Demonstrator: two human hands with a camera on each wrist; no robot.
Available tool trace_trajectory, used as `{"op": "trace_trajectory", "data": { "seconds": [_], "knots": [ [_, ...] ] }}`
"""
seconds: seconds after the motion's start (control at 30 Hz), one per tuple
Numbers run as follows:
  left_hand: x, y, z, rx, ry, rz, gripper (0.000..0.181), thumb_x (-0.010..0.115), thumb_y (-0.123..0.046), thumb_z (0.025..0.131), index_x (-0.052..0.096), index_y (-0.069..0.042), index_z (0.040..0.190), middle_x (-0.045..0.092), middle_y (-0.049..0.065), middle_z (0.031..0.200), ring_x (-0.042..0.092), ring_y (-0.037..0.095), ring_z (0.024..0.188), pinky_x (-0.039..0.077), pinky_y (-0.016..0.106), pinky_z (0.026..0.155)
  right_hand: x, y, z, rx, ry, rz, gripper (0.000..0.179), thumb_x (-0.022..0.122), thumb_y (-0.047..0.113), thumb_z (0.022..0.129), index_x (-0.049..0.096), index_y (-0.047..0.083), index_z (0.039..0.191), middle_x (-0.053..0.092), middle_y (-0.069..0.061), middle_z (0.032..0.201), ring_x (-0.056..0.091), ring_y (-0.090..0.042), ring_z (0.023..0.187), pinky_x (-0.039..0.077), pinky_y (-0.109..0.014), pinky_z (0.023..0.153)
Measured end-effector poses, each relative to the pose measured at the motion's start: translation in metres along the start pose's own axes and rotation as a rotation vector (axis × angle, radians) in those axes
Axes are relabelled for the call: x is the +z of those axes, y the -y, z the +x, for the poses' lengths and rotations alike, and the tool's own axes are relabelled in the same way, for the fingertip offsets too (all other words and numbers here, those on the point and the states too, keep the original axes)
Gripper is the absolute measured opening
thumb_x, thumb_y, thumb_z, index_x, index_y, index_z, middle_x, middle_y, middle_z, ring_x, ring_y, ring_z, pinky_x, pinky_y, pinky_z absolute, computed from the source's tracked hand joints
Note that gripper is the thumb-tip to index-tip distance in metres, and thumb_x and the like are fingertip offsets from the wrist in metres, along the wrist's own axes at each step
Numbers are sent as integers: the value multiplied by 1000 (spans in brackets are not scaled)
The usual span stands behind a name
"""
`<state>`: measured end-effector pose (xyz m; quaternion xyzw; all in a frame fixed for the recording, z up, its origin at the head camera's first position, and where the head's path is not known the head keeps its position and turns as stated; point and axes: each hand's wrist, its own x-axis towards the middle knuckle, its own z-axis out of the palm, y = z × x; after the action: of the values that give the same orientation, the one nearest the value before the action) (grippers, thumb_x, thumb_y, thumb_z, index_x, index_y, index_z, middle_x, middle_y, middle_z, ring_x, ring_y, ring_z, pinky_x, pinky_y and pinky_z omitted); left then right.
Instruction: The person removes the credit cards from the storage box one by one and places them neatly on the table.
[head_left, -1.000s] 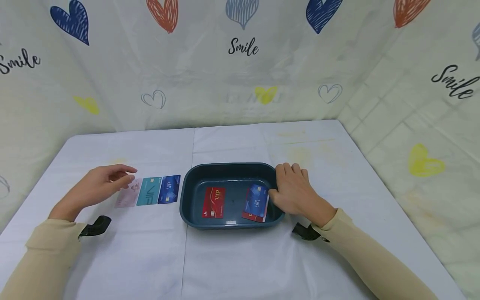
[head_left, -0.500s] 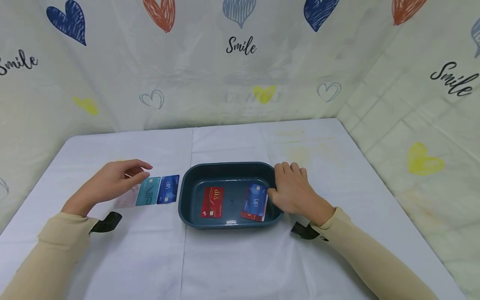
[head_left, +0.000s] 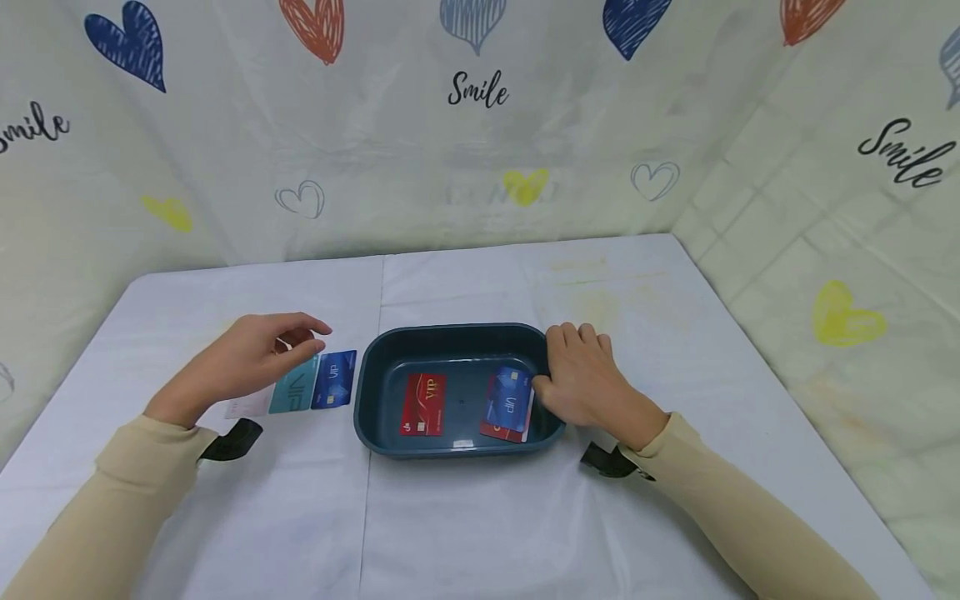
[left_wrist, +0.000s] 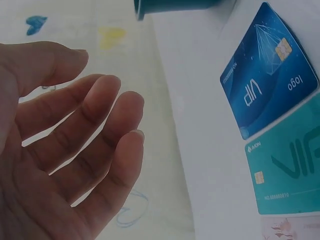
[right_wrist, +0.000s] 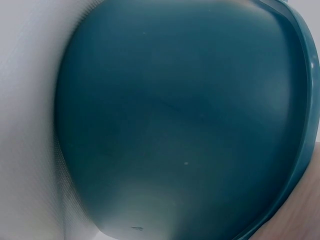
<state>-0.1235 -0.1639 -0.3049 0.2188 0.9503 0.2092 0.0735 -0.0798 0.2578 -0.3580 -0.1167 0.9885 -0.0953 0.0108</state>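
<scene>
My left hand [head_left: 251, 358] hovers over a row of plastic cards, with relaxed, slightly bent fingers and nothing in them. Under it lie a blue VIP card [head_left: 335, 380], a teal VIP card [head_left: 292, 392] and a pale pink card [head_left: 249, 404], partly covered from the head camera. In the left wrist view the blue card [left_wrist: 270, 75] and teal card [left_wrist: 287, 160] lie side by side. My right hand [head_left: 588, 379] grips the right rim of a dark teal plastic tray [head_left: 457, 332], thumb over the inside edge. Only the outer wall [right_wrist: 175, 125] shows in the right wrist view.
Inside the tray are a red VIP card [head_left: 423, 405] on the left and a blue card [head_left: 509, 400] overlapping a red one [head_left: 501, 432] on the right. A white cloth [head_left: 465, 533] covers the table. Curtains printed with hearts [head_left: 480, 167] stand behind and at the sides.
My left hand has moved right above the card row, from the pink card towards the teal and blue ones. The right hand stays on the tray rim; the cards lie as before.
</scene>
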Motion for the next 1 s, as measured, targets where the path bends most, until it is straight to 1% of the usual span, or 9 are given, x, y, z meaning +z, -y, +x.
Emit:
{"op": "trace_trajectory", "data": {
  "seconds": [0.13,0.23,0.37,0.5,0.73,0.9,1.0],
  "knots": [
    [0,-10,5,47,-3,-7,26,63,-26,103,71,-16,125,76,2,99,69,12,92,62,45,91,-1,1,0,0,1,1,28,58,30,92,47,4,99,43,-9,90,36,-29,87,23,-41,75],
    [0,-18,7,85,-4,-16,25,64,-25,102,72,-16,125,77,1,101,68,11,92,62,44,90,-1,1,1,4,7,-1,29,58,30,92,47,4,100,44,-9,90,36,-29,88,23,-41,76],
    [1,-28,12,122,-9,-8,25,65,-23,101,72,-15,124,76,-1,101,67,10,91,61,38,86,-2,1,1,9,19,-4,31,58,31,92,48,3,104,44,-10,92,36,-30,90,24,-42,76],
    [2,-35,18,153,-19,10,24,67,-22,100,73,-15,122,75,-2,100,67,10,89,60,34,83,-1,2,1,12,23,-1,31,58,31,92,48,4,103,44,-10,92,36,-30,90,24,-42,77],
    [3,-44,30,208,-32,20,23,66,-17,99,73,-14,121,75,-2,96,66,10,86,59,34,81,0,1,2,11,14,1,27,57,29,91,45,5,98,42,-9,90,35,-29,88,23,-41,76],
    [6,-52,38,233,-19,3,23,67,-18,99,73,-13,121,75,-1,95,65,11,86,60,36,82,0,1,1,14,17,2,27,57,29,91,45,5,98,42,-9,90,35,-30,89,23,-41,77],
    [9,-56,43,256,-7,-3,22,67,-19,100,72,-13,121,74,-2,95,65,10,85,60,35,82,0,1,1,15,18,4,27,57,29,91,45,5,98,42,-9,90,35,-30,88,23,-41,77]
  ]
}}
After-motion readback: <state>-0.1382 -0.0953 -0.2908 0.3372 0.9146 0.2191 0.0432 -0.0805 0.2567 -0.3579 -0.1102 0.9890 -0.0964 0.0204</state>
